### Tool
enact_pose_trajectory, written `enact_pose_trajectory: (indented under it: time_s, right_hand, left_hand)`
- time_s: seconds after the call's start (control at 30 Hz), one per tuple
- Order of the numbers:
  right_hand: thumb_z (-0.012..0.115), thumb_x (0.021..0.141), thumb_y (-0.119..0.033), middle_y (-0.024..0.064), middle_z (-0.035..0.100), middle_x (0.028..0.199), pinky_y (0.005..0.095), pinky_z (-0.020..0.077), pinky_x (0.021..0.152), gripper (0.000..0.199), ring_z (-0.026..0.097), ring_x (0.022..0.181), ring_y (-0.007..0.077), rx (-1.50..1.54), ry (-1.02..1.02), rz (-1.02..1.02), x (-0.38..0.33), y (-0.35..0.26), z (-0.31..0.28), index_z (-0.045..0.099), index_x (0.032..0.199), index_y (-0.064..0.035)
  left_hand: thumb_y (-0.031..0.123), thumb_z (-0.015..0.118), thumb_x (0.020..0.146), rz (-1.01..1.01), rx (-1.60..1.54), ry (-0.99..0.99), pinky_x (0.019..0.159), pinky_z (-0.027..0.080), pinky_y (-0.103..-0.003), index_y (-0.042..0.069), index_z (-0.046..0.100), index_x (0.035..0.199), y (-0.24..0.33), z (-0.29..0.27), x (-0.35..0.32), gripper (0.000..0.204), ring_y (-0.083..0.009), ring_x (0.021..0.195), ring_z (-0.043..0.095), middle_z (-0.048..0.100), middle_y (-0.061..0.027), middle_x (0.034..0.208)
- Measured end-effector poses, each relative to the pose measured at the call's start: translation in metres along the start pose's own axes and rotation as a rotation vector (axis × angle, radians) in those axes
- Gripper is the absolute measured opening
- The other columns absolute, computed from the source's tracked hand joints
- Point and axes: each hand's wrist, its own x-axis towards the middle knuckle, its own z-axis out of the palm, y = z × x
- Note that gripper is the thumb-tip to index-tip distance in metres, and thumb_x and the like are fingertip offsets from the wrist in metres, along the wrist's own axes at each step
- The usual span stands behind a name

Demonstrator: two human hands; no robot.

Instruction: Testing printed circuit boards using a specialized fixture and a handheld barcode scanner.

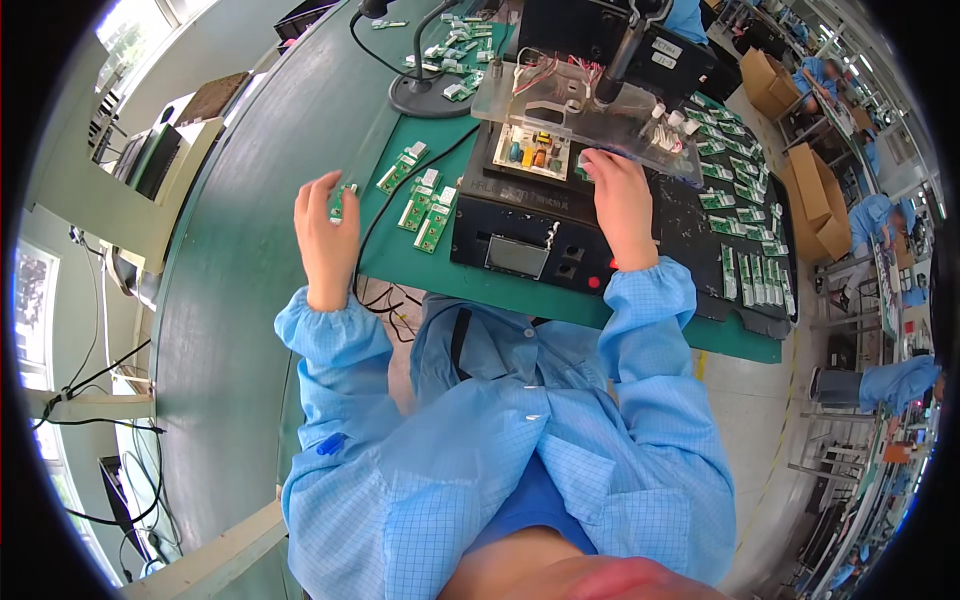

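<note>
My left hand is raised over the left of the green bench, thumb and fingers closed round a small green circuit board. Over the black test fixture, my right hand has its fingers bent together at a small green board, mostly hidden by the fingers. Beside it in the fixture sits a larger pale circuit board with yellow, orange and blue components. Above, a clear plastic plate carries red and white wires. The fixture's front has a small grey screen and a red button.
Several green boards lie left of the fixture, crossed by a black cable. More boards line a black mat at right. A round lamp base stands behind. Cardboard boxes and co-workers are off to the right.
</note>
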Motion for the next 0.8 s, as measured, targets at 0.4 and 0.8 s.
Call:
enact_pose_trajectory:
  time_s: [0.4, 0.8]
  right_hand:
    - [0.062, 0.089, -0.008, 0.017, 0.056, 0.131, 0.0413, 0.0426, 0.103, 0.029, 0.054, 0.12, 0.0363, 0.273, 0.081, -0.081, -0.07, -0.042, -0.024, 0.063, 0.118, -0.003]
    - [0.061, 0.085, 0.001, 0.0137, 0.068, 0.101, 0.0374, 0.0484, 0.089, 0.018, 0.062, 0.098, 0.0304, 0.349, 0.045, 0.094, -0.135, -0.009, -0.088, 0.069, 0.101, -0.0007]
  left_hand:
    - [0.022, 0.056, 0.094, 0.314, -0.792, -0.511, 0.085, 0.047, -0.037, 0.003, 0.058, 0.112, 0.227, 0.065, 0.186, 0.027, -0.0184, 0.096, 0.061, 0.065, -0.0091, 0.1]
    - [0.011, 0.06, 0.09, 0.738, -0.898, -0.402, 0.079, 0.046, -0.041, 0.003, 0.051, 0.107, 0.284, 0.092, 0.185, 0.021, -0.0271, 0.084, 0.057, 0.057, -0.0116, 0.089]
